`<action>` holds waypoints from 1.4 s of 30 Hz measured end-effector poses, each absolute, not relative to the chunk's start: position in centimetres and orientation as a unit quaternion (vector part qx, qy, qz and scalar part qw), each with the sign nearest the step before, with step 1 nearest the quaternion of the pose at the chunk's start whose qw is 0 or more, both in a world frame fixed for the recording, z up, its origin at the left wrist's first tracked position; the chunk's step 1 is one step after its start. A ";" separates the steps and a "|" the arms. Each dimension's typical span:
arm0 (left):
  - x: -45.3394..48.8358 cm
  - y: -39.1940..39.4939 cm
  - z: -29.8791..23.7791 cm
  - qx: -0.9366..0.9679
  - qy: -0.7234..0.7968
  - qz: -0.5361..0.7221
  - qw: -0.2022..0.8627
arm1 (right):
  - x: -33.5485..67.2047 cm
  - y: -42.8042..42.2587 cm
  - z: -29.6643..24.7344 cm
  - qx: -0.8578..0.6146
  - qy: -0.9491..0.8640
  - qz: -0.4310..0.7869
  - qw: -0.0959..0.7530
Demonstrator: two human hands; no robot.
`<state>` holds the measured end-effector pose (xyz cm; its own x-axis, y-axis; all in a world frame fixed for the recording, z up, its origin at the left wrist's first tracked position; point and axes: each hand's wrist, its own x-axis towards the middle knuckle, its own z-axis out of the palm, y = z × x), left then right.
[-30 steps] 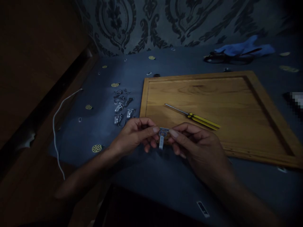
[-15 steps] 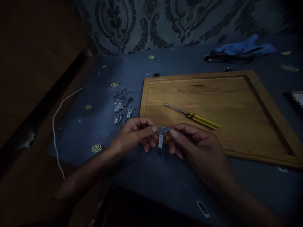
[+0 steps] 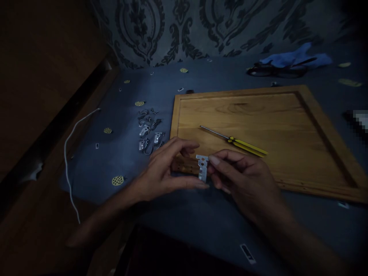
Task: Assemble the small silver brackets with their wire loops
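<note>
Between thumb and fingers of my right hand is a small silver metal bracket, pinched by its right side. It has a wider top with holes and a narrower lower end. My left hand is open around its left side, thumb and fingers spread apart. The left thumb tip is close to the bracket's lower end; whether it touches I cannot tell. Both hands are over the near left corner of a wooden board. A screwdriver with a yellow and black handle lies on the board.
Several metal brackets and small screws lie in a pile left of the board. Eyeglasses and a blue cloth are at the back right. A white cable hangs over the left edge of the patterned blue tablecloth.
My left hand has let go of the bracket and its fingers have spread. The bracket, in my right hand, has shifted slightly right and turned, showing more of its face.
</note>
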<state>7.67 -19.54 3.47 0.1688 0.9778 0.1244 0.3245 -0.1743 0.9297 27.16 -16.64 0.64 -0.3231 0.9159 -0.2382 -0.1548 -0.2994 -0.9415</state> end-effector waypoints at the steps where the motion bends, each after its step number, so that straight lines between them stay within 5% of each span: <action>1: 7.6 -19.6 3.5 0.682 0.488 0.395 0.375 | 27.2 -16.7 0.7 -0.431 -0.444 0.682 0.390; 14: 7.0 -19.5 2.3 0.833 0.415 0.334 0.150 | 27.2 -16.7 0.5 -0.431 -0.459 0.676 0.383; 33: 6.4 -19.3 1.5 0.819 0.451 0.298 0.192 | 28.0 -16.2 0.3 -0.439 -0.458 0.630 0.449; 42: 3.9 -21.0 1.2 0.773 0.524 0.274 0.230 | 28.4 -16.9 -0.3 -0.462 -0.641 0.413 0.452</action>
